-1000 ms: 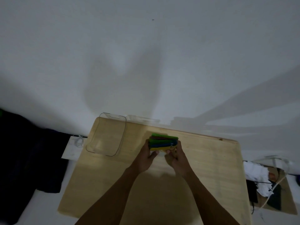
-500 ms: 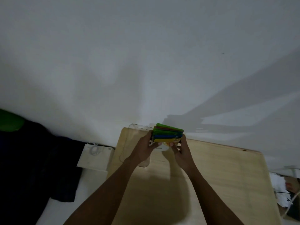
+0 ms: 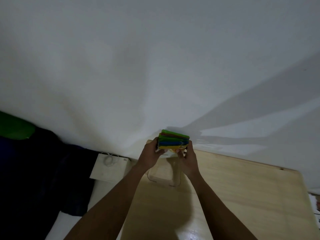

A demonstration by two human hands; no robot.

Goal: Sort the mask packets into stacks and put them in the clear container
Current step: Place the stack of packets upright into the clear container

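Observation:
A stack of mask packets [image 3: 173, 141], coloured green, red, blue and yellow, is held in the air between both hands. My left hand [image 3: 150, 155] grips its left end and my right hand [image 3: 188, 159] grips its right end. The stack hangs above the clear container [image 3: 163, 176], which stands on the wooden table [image 3: 242, 196] near its far left corner. My hands and the stack hide most of the container.
A white wall rises directly behind the table. A pale paper bag [image 3: 110, 168] sits left of the table. Dark cloth [image 3: 43, 170] and something green [image 3: 13, 127] lie at the far left. White clutter [image 3: 316, 205] shows at the right edge.
Both hands have lifted the stack off the table and carried it left, over the clear container. The camera has swung left with them.

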